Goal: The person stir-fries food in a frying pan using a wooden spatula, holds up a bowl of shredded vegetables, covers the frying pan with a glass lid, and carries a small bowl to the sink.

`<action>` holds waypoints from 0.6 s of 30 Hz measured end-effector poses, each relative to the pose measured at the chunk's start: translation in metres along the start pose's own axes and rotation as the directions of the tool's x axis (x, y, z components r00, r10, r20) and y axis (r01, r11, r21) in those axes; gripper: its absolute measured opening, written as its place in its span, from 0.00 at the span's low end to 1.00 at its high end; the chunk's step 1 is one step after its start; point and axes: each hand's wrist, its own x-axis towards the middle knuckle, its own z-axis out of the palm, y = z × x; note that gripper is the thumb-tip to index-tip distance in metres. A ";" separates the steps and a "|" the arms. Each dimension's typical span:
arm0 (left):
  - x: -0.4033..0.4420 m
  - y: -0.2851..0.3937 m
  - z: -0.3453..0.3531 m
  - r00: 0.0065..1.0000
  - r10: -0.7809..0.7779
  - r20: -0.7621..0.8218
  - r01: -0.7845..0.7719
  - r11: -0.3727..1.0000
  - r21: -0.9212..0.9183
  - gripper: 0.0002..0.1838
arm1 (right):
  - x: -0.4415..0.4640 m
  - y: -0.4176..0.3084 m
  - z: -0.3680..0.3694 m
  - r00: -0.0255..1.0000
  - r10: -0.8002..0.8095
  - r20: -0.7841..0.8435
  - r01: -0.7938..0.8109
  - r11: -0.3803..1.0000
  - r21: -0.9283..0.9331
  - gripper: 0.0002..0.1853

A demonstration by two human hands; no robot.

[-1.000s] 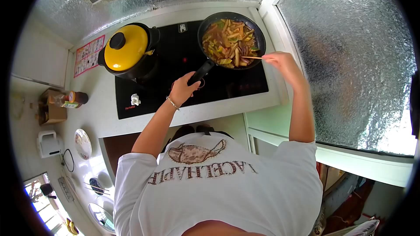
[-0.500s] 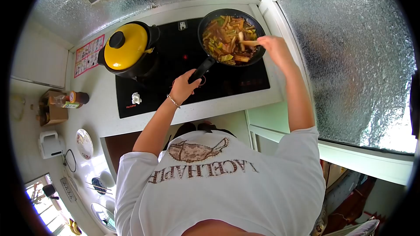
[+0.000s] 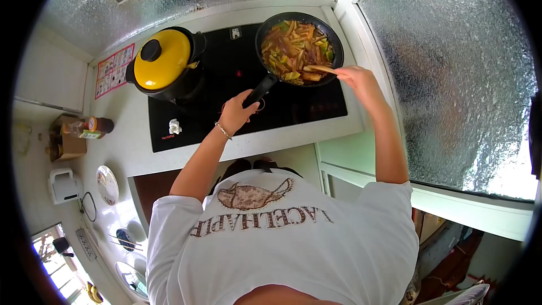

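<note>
My left hand point(image 3: 238, 113) is wrapped round the black handle of a frying pan point(image 3: 337, 43) on the right side of the cooktop. Strips of browned food and green vegetable pieces point(image 3: 293, 45) in dark sauce fill the pan. Over its lower right rim, my right hand point(image 3: 357, 78) grips a wooden spatula point(image 3: 322, 69). The spatula's working end lies low among the food, and its exact shape is partly hidden there.
A black pot with a yellow lid point(image 3: 172, 59) stands on the left of the black cooktop point(image 3: 226, 73). A crumpled white scrap point(image 3: 175, 127) lies near its front left corner. Jars point(image 3: 100, 126), a cardboard box point(image 3: 71, 146) and a plate point(image 3: 107, 185) sit on the left counter.
My right hand has moved down and slightly right with the spatula, whose working end now lies lower in the pan. My left hand keeps its hold on the handle.
</note>
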 end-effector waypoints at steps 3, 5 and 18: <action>0.000 -0.001 -0.001 1.000 -0.001 0.008 0.001 1.000 -0.009 0.21 | 0.000 0.013 0.017 0.994 -0.107 0.024 0.105 0.992 0.068 0.09; 0.001 -0.004 0.001 1.000 -0.003 0.011 0.003 1.000 -0.015 0.21 | 0.007 0.009 0.018 0.997 -0.031 -0.069 0.029 0.999 -0.025 0.09; 0.000 -0.002 0.000 1.000 0.007 0.004 -0.007 1.000 -0.024 0.22 | 0.022 -0.015 0.025 0.975 0.027 -0.222 0.003 0.991 0.132 0.09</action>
